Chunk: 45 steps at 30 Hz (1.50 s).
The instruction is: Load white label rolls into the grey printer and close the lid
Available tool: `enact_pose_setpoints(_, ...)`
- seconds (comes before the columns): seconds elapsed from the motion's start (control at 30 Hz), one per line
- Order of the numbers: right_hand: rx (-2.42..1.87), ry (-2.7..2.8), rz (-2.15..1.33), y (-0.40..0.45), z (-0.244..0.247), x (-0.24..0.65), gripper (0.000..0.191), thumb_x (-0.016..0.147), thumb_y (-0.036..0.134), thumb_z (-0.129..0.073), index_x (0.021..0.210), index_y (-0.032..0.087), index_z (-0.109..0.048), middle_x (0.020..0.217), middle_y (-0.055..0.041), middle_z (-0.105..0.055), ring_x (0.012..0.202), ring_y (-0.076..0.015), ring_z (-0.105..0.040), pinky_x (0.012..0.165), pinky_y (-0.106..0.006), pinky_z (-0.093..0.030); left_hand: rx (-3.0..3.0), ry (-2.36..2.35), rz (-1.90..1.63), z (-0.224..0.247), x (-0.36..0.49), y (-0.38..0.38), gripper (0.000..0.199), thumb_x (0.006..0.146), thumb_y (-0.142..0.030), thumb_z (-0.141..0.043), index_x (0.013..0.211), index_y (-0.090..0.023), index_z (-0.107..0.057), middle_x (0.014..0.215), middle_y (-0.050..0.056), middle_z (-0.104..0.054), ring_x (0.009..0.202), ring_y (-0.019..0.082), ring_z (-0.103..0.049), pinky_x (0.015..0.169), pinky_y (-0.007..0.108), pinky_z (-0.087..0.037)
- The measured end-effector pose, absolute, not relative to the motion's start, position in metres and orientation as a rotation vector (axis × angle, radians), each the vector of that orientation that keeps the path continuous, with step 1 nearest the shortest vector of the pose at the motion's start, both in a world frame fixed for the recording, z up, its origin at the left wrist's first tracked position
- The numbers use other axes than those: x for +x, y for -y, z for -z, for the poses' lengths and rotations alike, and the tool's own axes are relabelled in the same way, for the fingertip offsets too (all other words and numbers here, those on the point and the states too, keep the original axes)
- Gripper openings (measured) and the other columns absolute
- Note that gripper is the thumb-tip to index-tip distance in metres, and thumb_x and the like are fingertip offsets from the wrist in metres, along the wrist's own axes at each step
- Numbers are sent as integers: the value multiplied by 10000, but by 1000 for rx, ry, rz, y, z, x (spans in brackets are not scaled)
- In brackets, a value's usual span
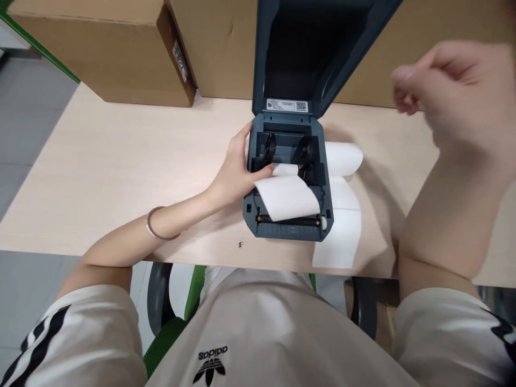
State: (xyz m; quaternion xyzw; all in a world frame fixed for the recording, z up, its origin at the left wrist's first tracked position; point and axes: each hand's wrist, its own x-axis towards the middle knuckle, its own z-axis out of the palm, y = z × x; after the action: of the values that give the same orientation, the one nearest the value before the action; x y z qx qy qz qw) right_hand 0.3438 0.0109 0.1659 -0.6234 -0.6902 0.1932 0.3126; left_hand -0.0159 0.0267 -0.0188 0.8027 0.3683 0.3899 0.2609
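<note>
A dark blue-grey label printer (288, 230) stands on the table with its lid (258, 59) raised. My left hand (237, 172) grips the printer's left wall, thumb over the inside and fingers along the outer side. The thumb tip touches or nearly touches a small white paper roll (285, 170) in the bay. A loose white paper strip (288, 198) curls from there over the black roller (288, 221). Two black roll holders (270, 149) stand behind it. My right hand (455, 91) is raised at upper right, away from the printer, slightly blurred, its fingers curled closed; their inside is hidden.
A white label roll (342, 158) lies right of the printer, its strip (338, 236) running toward the table's front edge. Cardboard boxes (121, 59) stand along the back. Chair armrests (159, 301) sit below the front edge of the table (100, 177).
</note>
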Motion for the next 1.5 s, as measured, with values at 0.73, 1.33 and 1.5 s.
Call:
enact_pose_setpoints(0.73,-2128,2382,-540,8,-143,285,816,1136,941,-456,675,271,-527,647,-104,-485,913,-395,-709,1101,-625,-583,3096,-503,-1023,-64,20,88,897,1249,-802,-510,1470,35,-746,1410,272,-901,1420,403,-889,1290,530,-732)
enact_pose_setpoints(1.33,-2067,2430,-578,-2,-145,291,716,1152,844,-574,740,258,-593,678,-82,-587,878,-355,-733,974,-507,-595,3170,-504,-967,-68,20,87,438,1271,-488,-600,1278,-85,-770,1279,199,-907,1400,401,-872,1291,566,-739)
enact_pose_setpoints(1.5,-2149,2394,-520,4,-148,285,783,1195,871,-468,714,259,-545,701,-111,-600,962,-392,-740,1107,-576,-568,3166,-452,-1187,-63,23,84,693,1294,-688,-437,1189,-101,-791,1144,169,-900,1217,359,-882,1213,556,-764)
